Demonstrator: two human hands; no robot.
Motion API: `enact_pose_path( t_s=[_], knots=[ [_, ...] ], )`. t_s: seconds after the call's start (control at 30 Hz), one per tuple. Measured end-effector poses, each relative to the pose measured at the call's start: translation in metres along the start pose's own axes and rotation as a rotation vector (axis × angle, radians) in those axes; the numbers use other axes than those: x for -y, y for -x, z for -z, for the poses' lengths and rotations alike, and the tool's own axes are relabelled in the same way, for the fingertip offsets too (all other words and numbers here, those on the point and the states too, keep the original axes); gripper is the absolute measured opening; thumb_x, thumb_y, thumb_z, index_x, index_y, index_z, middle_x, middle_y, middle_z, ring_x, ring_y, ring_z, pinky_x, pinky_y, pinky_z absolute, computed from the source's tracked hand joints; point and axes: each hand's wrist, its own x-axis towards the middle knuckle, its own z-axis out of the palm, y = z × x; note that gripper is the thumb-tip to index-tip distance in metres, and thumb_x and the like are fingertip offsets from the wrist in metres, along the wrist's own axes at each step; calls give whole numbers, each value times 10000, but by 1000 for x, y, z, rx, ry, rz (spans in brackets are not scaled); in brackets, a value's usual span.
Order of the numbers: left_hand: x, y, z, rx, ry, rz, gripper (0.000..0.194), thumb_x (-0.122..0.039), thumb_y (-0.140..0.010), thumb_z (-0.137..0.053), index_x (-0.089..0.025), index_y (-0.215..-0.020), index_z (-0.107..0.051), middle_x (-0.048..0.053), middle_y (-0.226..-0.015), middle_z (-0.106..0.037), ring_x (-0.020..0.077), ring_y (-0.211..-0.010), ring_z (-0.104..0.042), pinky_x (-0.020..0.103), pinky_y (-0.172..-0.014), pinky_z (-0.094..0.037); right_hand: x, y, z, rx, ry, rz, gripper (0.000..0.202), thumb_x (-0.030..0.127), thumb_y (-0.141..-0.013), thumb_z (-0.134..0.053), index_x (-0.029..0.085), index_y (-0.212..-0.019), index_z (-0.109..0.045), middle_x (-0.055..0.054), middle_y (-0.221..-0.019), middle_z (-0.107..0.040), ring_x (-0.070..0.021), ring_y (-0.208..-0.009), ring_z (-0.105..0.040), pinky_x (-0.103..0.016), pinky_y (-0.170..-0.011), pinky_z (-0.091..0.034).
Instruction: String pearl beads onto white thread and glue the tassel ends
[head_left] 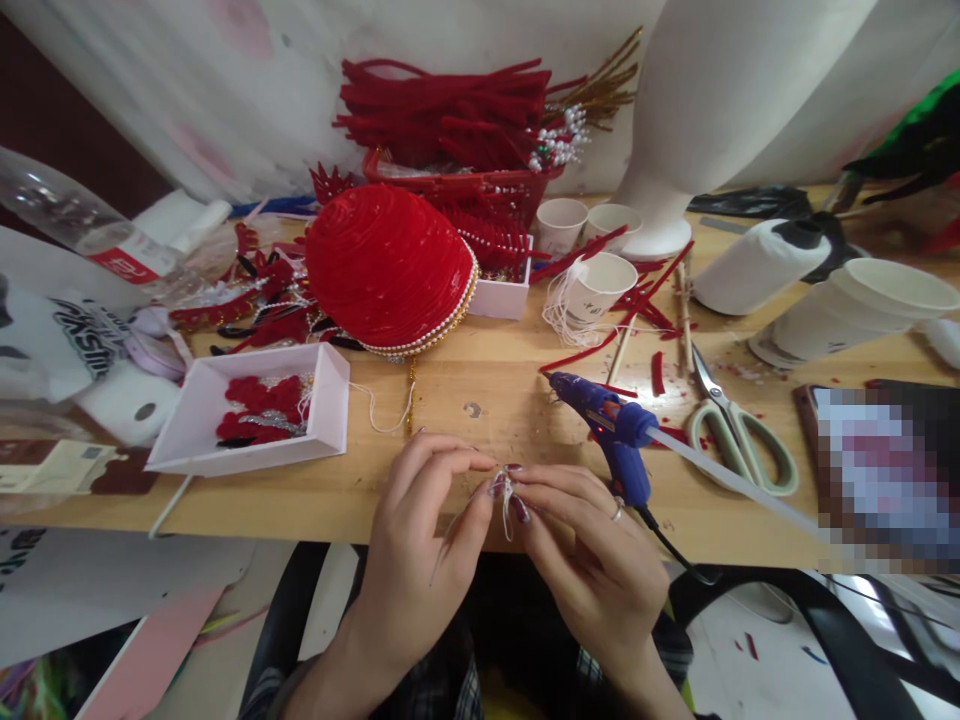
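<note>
Over the front edge of the wooden table, my left hand [431,510] and my right hand [592,540] meet fingertip to fingertip. Both pinch a thin white string [508,515], which hangs down in a small loop between them. Whatever else the fingertips cover is too small to make out. A ring sits on a finger of my right hand. Just right of that hand lies a blue glue gun [611,430] with a long clear glue stick in its back. Beyond my left hand rests a red velvety dome [386,265] with a beaded rim.
On the left, a white box [334,415] holds red pieces. Green-handled scissors [731,430] lie right of the glue gun, near a blurred-out screen [892,480]. Farther back are paper cups [600,285], a white thread cone [750,265] and a red basket [517,190] under red stems.
</note>
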Motion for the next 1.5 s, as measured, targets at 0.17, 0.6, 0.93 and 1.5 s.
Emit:
enact_pose_path(
  t_s=[0.17,0.6,0.93,1.5],
  knots=[
    [-1,0,2,-26,32,9,183,-65,-911,-584,-217,-995,-640,25,-1006,-615,164,-981,-621,289,-883,-528,0,1,1,10,-14,-20,265,-28,-856,-650,165,-1024,-718,-65,-999,-759,-156,-933,-714,-280,-832,-588],
    [0,5,6,41,207,10,231,-59,-908,-611,-225,-1025,-723,3,-1035,-630,117,-1001,-621,214,-903,-508,1,1,1,-3,-16,-3,258,-34,-864,-643,148,-1032,-716,-71,-1024,-756,-143,-960,-702,-260,-852,-571],
    [-2,2,4,43,206,46,194,-73,-885,-652,-227,-970,-734,-14,-973,-648,95,-928,-648,173,-825,-527,-1,3,2,-10,-19,-3,252,-35,-862,-648,145,-1026,-715,-69,-1014,-756,-141,-958,-705,-261,-847,-573],
    [-2,-3,4,16,163,11,167,-67,-865,-638,-199,-924,-724,-4,-934,-668,101,-900,-655,185,-832,-527,0,0,1,-11,-23,-9,238,-24,-865,-642,150,-1006,-720,-66,-1000,-761,-141,-944,-714,-256,-851,-573]
  ],
)
